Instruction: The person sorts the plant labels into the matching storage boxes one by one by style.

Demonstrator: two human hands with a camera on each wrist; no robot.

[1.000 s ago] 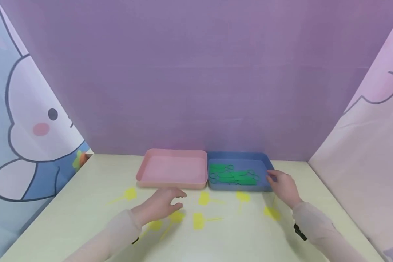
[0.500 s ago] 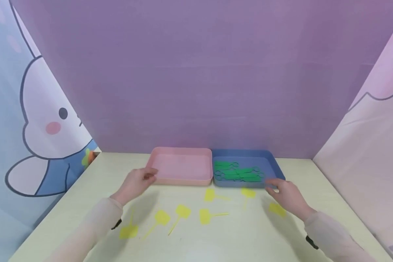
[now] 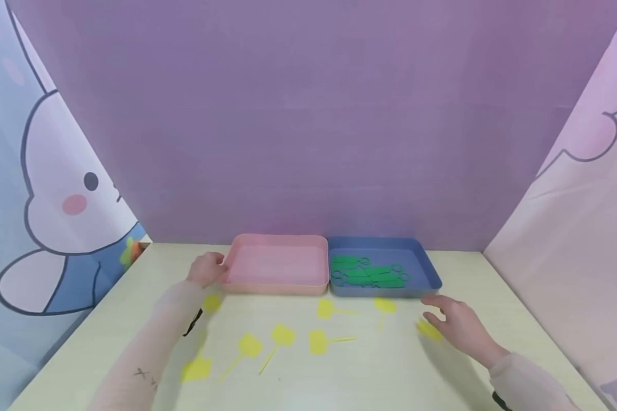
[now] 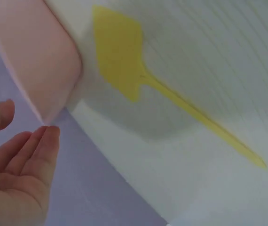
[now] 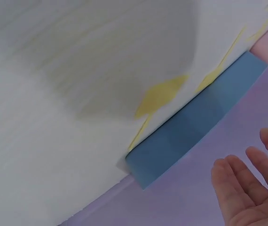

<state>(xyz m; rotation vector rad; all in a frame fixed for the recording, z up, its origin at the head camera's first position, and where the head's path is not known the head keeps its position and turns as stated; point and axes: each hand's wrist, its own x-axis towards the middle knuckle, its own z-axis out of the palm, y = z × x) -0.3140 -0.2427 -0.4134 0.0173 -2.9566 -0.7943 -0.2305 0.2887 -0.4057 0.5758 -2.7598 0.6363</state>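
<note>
Left hand point(image 3: 205, 268): at the left side of the pink tray point(image 3: 280, 262), fingertips right by the corner; can't tell if they touch. Fingers loosely bent, thumb apart, nothing between. Right hand point(image 3: 460, 325): just off the front right corner of the blue tray point(image 3: 423, 273), fingers spread from thumb, holding nothing.

Yellow pieces point(image 3: 317, 341) lie scattered flat on the table point(image 3: 298, 388), in front of and beside the trays. Green pieces point(image 3: 357, 280) overlap inside the blue tray.

Risks, my read: a left-hand bump at the corner could skid the pink tray into the blue one, since they sit side by side, and jostle the green pile. A low right hand could shove its nearest yellow piece against the blue tray. Yellow pieces look thin, so a fingertip pinch may slip or drag them.
</note>
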